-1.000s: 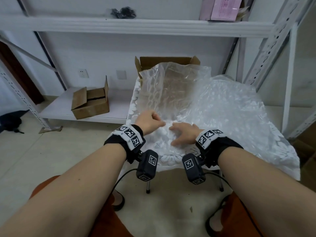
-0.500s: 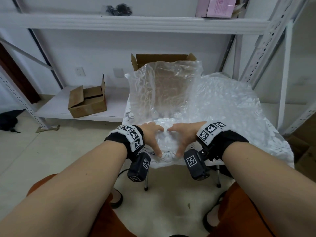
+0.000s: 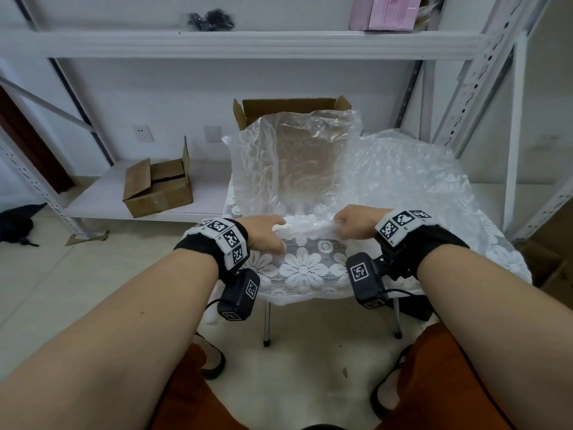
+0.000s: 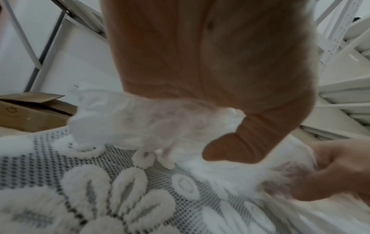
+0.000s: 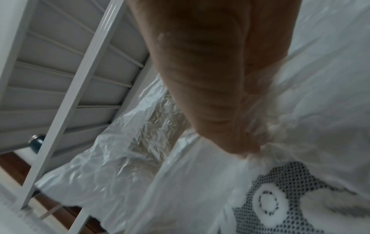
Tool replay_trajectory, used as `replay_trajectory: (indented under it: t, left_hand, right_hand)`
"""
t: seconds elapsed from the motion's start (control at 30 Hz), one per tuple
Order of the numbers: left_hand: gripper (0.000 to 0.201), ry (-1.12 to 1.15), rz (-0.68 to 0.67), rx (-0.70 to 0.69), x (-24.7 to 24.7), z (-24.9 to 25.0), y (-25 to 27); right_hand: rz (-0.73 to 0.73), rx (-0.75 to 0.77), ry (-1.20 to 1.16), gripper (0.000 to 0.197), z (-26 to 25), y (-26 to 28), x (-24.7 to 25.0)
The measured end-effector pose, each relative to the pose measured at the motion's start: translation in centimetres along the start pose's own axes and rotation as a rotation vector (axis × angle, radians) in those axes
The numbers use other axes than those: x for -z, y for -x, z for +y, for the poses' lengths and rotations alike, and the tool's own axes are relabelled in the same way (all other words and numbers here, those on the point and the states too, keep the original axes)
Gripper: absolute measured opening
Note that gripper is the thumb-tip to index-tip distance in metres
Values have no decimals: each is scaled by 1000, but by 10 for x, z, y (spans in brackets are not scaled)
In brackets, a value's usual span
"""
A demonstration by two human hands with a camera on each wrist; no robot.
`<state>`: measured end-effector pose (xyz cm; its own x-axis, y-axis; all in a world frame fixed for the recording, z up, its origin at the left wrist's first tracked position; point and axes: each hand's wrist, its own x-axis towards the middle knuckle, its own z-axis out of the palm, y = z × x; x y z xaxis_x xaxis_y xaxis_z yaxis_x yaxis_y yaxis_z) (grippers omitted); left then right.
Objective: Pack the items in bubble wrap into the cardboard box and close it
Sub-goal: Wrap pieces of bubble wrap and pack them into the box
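Head-camera view: a large sheet of bubble wrap lies over a small table covered with a white lace cloth, its far part standing up against the front of an open cardboard box at the table's back edge. More of the crumpled wrap spreads across the right side of the table. The person's left hand and right hand each pinch the near edge of the wrap, thumb against curled fingers, and hold that edge just above the lace, the two hands a little apart. The left-wrist view shows the left thumb closed over a bunched fold of the film, with the other hand's fingers gripping the same edge at the right of the picture. The right-wrist view shows the right hand's fingers curled round gathered film above the flower pattern of the cloth; the picture is blurred. What, if anything, lies under the wrap cannot be told.

Both forearms carry black wrist straps with printed square markers and small black camera units hanging below. To the left, on a low white shelf, sits a second, smaller cardboard box with its flaps up. A pink box and a dark bundle rest on the upper shelf of the white metal rack. A wall socket shows on the white wall behind.
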<state>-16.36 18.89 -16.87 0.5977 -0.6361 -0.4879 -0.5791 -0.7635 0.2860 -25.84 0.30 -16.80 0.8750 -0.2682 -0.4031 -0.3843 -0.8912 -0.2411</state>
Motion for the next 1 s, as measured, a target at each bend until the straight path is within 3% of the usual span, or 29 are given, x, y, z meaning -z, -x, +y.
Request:
replay_trajectory:
  t: [0.27, 0.43, 0.53, 0.67, 0.77, 0.87, 1.0]
  left_hand:
    - [45, 26, 117, 103, 17, -9, 6]
    - [21, 85, 213, 125, 13, -23, -1]
    - [24, 176, 345, 176, 6, -33, -11]
    - [27, 155, 397, 241, 0, -40, -17]
    - [21, 317, 484, 284, -2, -44, -17]
    - [15, 353, 512, 309, -6, -49, -21]
    - [39, 411, 639, 328, -15, -48, -21]
  right_hand:
    - [302, -246, -354, 34, 24, -13, -3]
    - [314, -367, -533, 14, 32, -16, -2]
    - [352, -394, -672, 16, 33, -16, -5]
    - [560, -352, -727, 17, 32, -20, -9]
    - [683, -279, -769, 16, 27, -22, -11]
    - [683, -213, -718, 14, 19, -25, -16]
    - [674, -182, -528, 19, 17, -29, -26]
